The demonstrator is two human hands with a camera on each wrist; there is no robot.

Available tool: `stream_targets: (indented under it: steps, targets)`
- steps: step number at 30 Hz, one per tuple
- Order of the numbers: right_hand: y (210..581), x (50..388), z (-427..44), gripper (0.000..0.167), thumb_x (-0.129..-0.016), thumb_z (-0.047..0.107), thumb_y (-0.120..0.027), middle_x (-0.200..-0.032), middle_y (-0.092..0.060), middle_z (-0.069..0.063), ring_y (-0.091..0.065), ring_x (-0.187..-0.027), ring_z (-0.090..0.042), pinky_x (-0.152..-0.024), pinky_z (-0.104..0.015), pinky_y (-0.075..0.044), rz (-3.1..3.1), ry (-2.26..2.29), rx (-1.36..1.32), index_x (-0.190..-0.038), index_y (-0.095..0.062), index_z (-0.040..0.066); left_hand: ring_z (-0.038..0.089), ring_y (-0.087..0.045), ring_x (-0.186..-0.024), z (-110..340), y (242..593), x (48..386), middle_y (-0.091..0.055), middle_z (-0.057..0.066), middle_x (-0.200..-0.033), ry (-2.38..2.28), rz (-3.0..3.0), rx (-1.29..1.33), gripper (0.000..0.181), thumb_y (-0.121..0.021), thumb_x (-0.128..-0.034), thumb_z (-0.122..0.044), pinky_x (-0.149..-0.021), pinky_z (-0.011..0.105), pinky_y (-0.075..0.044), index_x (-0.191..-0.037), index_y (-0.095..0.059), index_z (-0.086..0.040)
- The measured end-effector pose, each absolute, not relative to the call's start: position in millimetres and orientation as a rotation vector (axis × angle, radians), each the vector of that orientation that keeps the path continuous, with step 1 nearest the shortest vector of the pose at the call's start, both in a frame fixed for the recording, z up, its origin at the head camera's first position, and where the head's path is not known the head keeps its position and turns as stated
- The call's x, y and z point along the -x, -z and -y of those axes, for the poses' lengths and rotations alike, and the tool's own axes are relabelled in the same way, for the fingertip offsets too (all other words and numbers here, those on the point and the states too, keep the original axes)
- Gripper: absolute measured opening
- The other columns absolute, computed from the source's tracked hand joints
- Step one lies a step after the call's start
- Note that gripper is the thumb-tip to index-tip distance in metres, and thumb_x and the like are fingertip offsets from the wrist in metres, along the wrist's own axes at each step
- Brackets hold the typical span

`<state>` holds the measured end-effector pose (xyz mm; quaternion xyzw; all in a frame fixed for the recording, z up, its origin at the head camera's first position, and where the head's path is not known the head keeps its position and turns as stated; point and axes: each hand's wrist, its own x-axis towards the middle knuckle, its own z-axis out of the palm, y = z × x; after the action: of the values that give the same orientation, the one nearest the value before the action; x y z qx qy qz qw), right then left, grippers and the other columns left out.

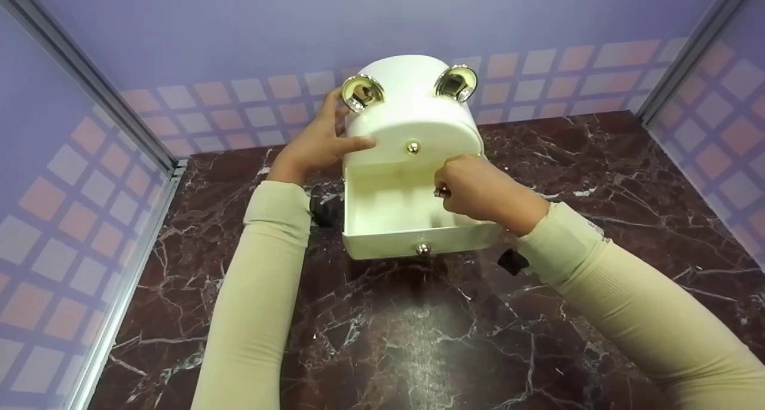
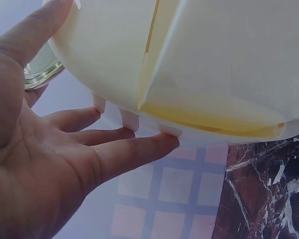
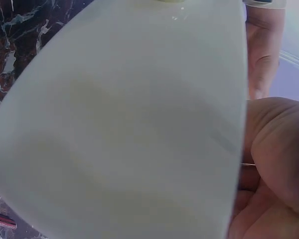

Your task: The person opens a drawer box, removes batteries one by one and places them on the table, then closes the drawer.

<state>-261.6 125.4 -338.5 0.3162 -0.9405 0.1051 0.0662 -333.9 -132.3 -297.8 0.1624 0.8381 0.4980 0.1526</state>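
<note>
A white rounded box point(image 1: 412, 108) with two gold ear-shaped ornaments has its lower drawer point(image 1: 382, 245) pulled out. My left hand point(image 1: 320, 138) rests against the box's left side, thumb on the front face. In the left wrist view, that hand point(image 2: 65, 149) has nearly straight fingers, their tips touching the curved wall. Over the drawer's right part, my right hand point(image 1: 481, 189) is curled round a small dark, shiny item point(image 1: 441, 192), mostly hidden by the fingers. The drawer's front wall point(image 3: 139, 119) partly covers the right hand point(image 3: 276, 154) in the right wrist view.
Dark red marble with white veins forms the tabletop point(image 1: 370, 338). Purple panels with checkered squares stand behind point(image 1: 239, 45) and at both sides. In the right wrist view, a small red-striped item point(image 3: 2, 220) lies at the lower left.
</note>
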Motion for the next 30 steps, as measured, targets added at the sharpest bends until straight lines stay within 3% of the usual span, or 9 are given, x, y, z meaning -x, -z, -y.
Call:
stream_targets:
  steps: [5,15,23,30]
  targets:
    - [333,256,-128,0.023,-0.064,-0.005,-0.056,-0.056,-0.042,0.001,-0.037,-0.056,-0.019,-0.052,-0.030,-0.031,2.827,-0.359,-0.972,-0.055,-0.046,0.013,0.022,-0.015,-0.151,134,300,335,-0.008,0.014,-0.164,-1.439,-2.396,-0.468,0.109,-0.079,-0.0807,-0.025,-0.122,0.035,-0.023,-0.154,0.001,-0.029]
    - [317,245,-143,0.009,-0.073,0.006,-0.066,-0.064,-0.059,0.002,-0.047,-0.059,-0.015,-0.057,-0.029,-0.042,2.841,-0.440,-0.975,-0.067,-0.067,0.013,0.025,-0.018,-0.150,135,297,333,-0.009,0.014,-0.164,-1.400,-2.428,-0.461,0.110,-0.079,-0.0810,-0.028,-0.121,0.034,-0.026,-0.154,0.003,-0.028]
    - [316,242,-154,0.007,-0.075,0.007,-0.067,-0.063,-0.058,0.001,-0.047,-0.057,-0.014,-0.055,-0.027,-0.041,2.830,-0.457,-0.954,-0.070,-0.068,0.010,0.022,-0.016,-0.150,136,301,336,-0.009,0.015,-0.163,-1.453,-2.394,-0.477,0.111,-0.080,-0.0797,-0.023,-0.121,0.035,-0.026,-0.154,0.002,-0.029]
    - [315,239,-168,0.009,-0.078,0.011,-0.071,-0.075,-0.071,-0.001,-0.060,-0.066,-0.012,-0.063,-0.031,-0.054,2.889,-0.545,-0.844,-0.085,-0.076,0.009,0.022,-0.016,-0.151,136,301,336,-0.009,0.015,-0.163,-1.457,-2.385,-0.464,0.111,-0.080,-0.0806,-0.024,-0.121,0.036,-0.027,-0.154,0.003,-0.029]
